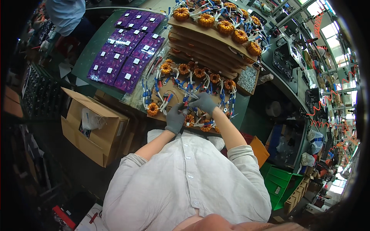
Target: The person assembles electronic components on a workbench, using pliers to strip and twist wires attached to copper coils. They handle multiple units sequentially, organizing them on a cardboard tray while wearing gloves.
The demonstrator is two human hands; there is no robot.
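Both my hands wear grey gloves and meet over a cardboard sheet (167, 101) covered with copper-wound ring coils and their leads. My left hand (175, 118) is closed, its fingertips pinching a wire lead (185, 103) with red and blue on it. Just right of it, my right hand (204, 103) is closed too, with a thin greyish piece (189, 94) at its fingertips that I cannot make out. One ring coil (189, 120) lies beside my left hand, and another coil (153, 109) sits at the sheet's left corner. White and blue leads (146, 92) trail between the coils.
Beyond the sheet rises a stack of cardboard layers (204, 40) carrying more coils. Purple circuit boards (125, 50) lie on the green table at left. A box of small metal parts (247, 79) stands right. An open carton (96, 127) and green crate (280, 186) flank me.
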